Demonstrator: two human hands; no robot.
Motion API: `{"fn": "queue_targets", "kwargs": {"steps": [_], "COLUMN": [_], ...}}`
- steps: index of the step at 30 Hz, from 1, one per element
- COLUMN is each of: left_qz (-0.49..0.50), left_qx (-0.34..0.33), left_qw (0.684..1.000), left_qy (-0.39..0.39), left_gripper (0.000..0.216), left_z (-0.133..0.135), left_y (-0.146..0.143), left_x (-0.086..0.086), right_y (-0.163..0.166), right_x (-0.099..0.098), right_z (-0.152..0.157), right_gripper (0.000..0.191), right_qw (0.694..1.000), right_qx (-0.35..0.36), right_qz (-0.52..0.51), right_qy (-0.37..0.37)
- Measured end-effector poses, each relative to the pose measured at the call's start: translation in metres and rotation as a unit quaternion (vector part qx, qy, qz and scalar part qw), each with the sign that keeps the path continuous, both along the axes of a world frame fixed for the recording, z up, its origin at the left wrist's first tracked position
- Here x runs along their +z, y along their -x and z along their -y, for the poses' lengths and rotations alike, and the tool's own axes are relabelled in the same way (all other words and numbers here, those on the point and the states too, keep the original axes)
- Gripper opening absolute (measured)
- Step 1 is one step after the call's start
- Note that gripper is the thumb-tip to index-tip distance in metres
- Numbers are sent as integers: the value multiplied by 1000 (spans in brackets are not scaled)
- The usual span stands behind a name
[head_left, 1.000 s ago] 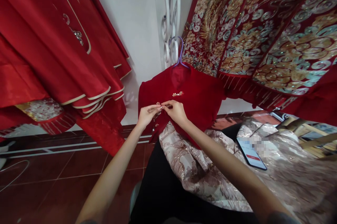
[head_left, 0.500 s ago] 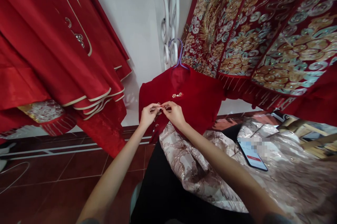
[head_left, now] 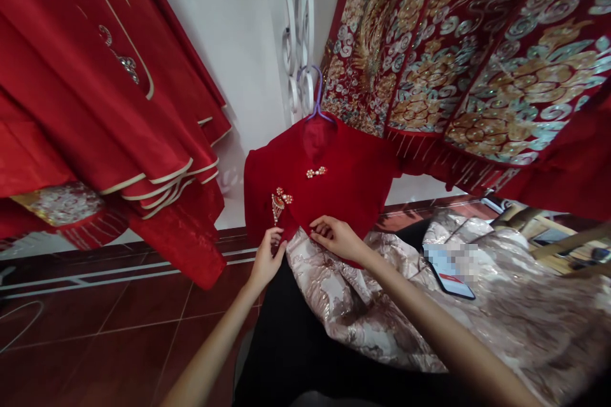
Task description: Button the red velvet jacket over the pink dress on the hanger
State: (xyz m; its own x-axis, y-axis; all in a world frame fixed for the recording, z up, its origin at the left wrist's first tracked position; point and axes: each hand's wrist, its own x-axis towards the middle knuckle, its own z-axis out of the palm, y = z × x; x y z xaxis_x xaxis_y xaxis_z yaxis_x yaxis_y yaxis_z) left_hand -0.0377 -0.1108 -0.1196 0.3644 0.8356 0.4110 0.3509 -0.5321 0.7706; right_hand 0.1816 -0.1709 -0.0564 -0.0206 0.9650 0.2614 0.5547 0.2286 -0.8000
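Observation:
A small dark red velvet jacket [head_left: 348,171] hangs on a purple hanger [head_left: 317,98] from a white scrolled rack [head_left: 296,44]. A pearl-and-gold clasp [head_left: 316,172] sits near its collar, and a second clasp with a tassel [head_left: 279,201] lies lower left. My left hand [head_left: 268,255] pinches the jacket's left front edge below the tassel clasp. My right hand [head_left: 337,236] grips the jacket's lower hem just to the right. Both sets of fingers are closed on the fabric.
Red robes with cream trim [head_left: 119,114] hang at left. A heavily embroidered red and gold garment [head_left: 468,57] hangs at right. Pale brocade cloth [head_left: 372,305] lies over my lap, with a phone [head_left: 449,270] on it. Dark red floor tiles [head_left: 95,330] spread at left.
Both hands have dropped from the tassel clasp to the jacket's lower edge. The clasp now shows uncovered.

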Motion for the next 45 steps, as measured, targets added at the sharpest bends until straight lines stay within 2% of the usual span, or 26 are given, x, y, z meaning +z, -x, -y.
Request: {"fn": "queue_targets", "kwargs": {"steps": [2, 4, 6, 8, 11, 14, 16, 19, 24, 28, 30, 32, 36, 41, 43, 45], "left_qz": [-12, 12, 63, 85, 11, -104, -158, -190, -147, -116, -113, -84, 10, -10, -22, -47], "left_qx": [0, 34, 81, 97, 63, 15, -10, -47, -110, -123, -108, -62, 66, 44, 50, 55], "left_qw": [1000, 999, 993, 987, 982, 960, 943, 931, 948, 960, 961, 968, 980, 997, 998, 996], "left_qy": [-18, -40, -60, -94, -178, -258, -292, -310, -261, -225, -228, -230, -185, -70, -37, -43], "left_gripper": [19, 19, 20, 18, 21, 26, 26, 23, 20, 25, 28, 31, 39, 43, 38, 26], "left_z": [-1, -8, -19, -31, -46, -57, -65, -76, -84, -80, -74, -64, -30, 7, 9, 7], "left_y": [0, -5, -11, -17, -21, -19, -17, -16, -20, -24, -27, -29, -21, 3, 7, 9], "left_x": [1, 11, 28, 48, 77, 95, 101, 104, 109, 113, 110, 100, 60, 2, -8, -7], "right_y": [3, 6, 10, 11, 10, 2, -4, -13, -23, -24, -20, -16, -11, -8, -4, 0], "right_x": [-1, 2, 9, 16, 25, 29, 30, 32, 36, 37, 37, 36, 32, 13, 2, -7], "right_z": [-2, -6, -10, -10, -2, 11, 16, 17, 12, 12, 13, 14, 13, 8, 6, 4], "right_gripper": [19, 18, 16, 15, 16, 17, 17, 17, 19, 19, 17, 16, 18, 27, 26, 25], "right_qw": [1000, 999, 998, 997, 996, 996, 997, 997, 996, 997, 997, 998, 999, 997, 996, 995], "right_qx": [5, -15, -35, -35, -16, -5, -11, -25, -21, -19, -15, -6, 7, 22, 20, 12], "right_qz": [-16, -37, -57, -72, -88, -85, -77, -77, -82, -78, -69, -58, -39, -62, -80, -92], "right_qy": [12, 12, 2, -11, -14, -3, 2, -4, -7, -5, -7, -8, 8, 33, 34, 34]}}
